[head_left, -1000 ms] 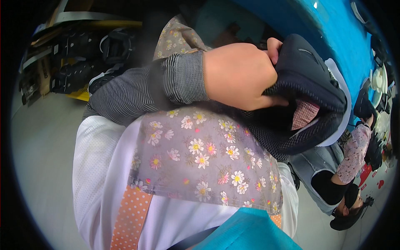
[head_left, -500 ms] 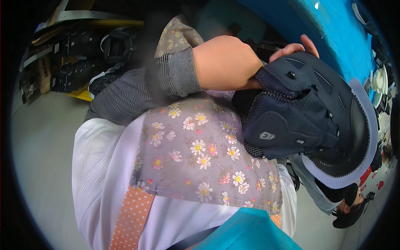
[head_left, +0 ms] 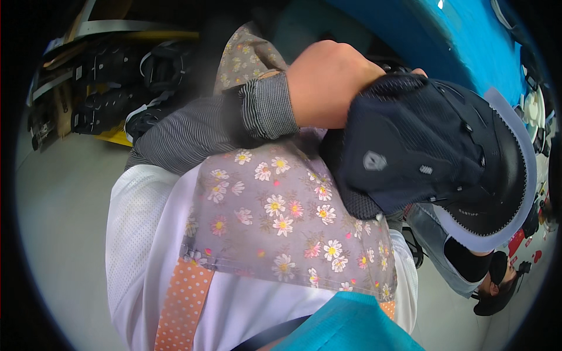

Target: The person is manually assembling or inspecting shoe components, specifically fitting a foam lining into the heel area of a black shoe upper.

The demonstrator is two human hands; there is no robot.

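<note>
A dark navy shoe upper (head_left: 415, 143) is held over my lap at the right. It has a mesh collar, a smooth black toe part and a pale margin sewn on with zigzag stitching. My left hand (head_left: 333, 85), in a striped sleeve, is closed on the collar's upper left edge, its fingertips hidden by the fabric. My right hand (head_left: 419, 72) is mostly concealed behind the upper; only a bit of finger shows over its top edge, gripping from the far side. A grey flowered apron (head_left: 275, 210) lies under the work.
A yellow-edged rack (head_left: 114, 136) with several black shoe uppers (head_left: 108, 105) stands at the left. A blue surface (head_left: 468, 47) runs along the top right. Another person (head_left: 497, 284) is at the lower right. White and black pieces (head_left: 533, 111) line the right rim.
My left hand has moved slightly right and up along the collar. The collar fabric has turned up and smoothed toward me, and the right fingers have slipped mostly behind the upper.
</note>
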